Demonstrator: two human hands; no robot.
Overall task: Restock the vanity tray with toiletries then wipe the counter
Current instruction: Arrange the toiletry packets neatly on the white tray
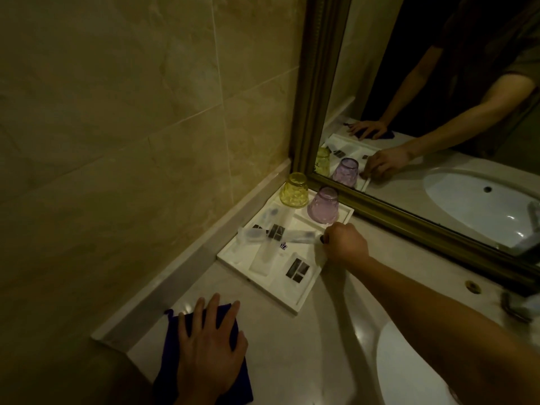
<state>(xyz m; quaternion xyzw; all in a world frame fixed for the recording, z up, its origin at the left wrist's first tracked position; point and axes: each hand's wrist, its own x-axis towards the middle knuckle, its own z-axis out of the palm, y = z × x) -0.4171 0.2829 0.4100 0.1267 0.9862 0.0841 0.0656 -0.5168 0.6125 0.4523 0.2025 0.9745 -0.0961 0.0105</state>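
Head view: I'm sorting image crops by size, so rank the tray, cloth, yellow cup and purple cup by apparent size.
1. tray
2. cloth, partly under the left hand and nearer the camera, so unsure
3. yellow cup and purple cup look alike; unranked

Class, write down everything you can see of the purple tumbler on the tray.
The purple tumbler is translucent lilac, faceted, glassy-looking. It stands upside down in the far right corner of the white tray, beside the yellow tumbler, below the mirror frame. The right hand, gripping a clear packet, is just before it.
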